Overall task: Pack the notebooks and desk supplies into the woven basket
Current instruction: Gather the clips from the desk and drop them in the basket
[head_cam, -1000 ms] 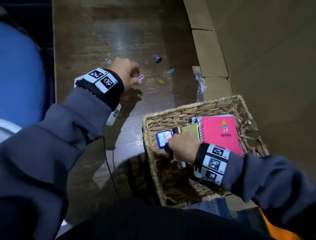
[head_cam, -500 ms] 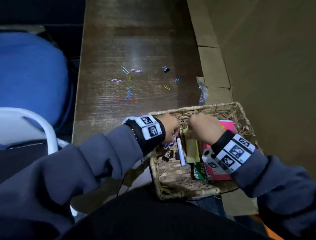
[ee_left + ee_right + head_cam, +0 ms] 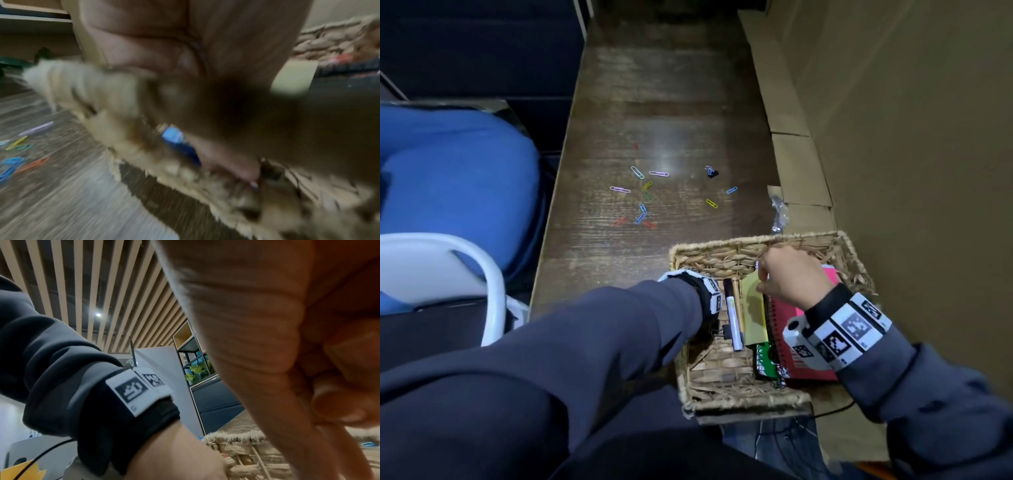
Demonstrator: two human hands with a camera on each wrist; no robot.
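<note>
The woven basket [image 3: 722, 246] stands at the table's near right edge. In it lie a pink spiral notebook [image 3: 791, 329], a green notebook [image 3: 765, 359], a yellow note pad [image 3: 753, 308], a white marker [image 3: 732, 318] and a black binder clip [image 3: 726, 331]. My right hand [image 3: 762, 279] hovers over the basket's far end, its curled fingers pinching the pad's top edge. My left hand [image 3: 236, 162] reaches down inside the basket's left side; the sleeve hides it in the head view, and the left wrist view is blurred. Several coloured paper clips [image 3: 642, 202] lie on the table.
A small binder clip [image 3: 711, 172] and two more paper clips lie farther right on the wooden table. A crumpled plastic wrapper [image 3: 779, 212] sits by the cardboard wall [image 3: 801, 164] along the right. A blue chair [image 3: 455, 171] with a white armrest [image 3: 489, 274] stands left.
My left hand has carried purple paper clips from the table and gone down into the basket. My right hand has moved from the basket's middle to the yellow pad's far edge.
</note>
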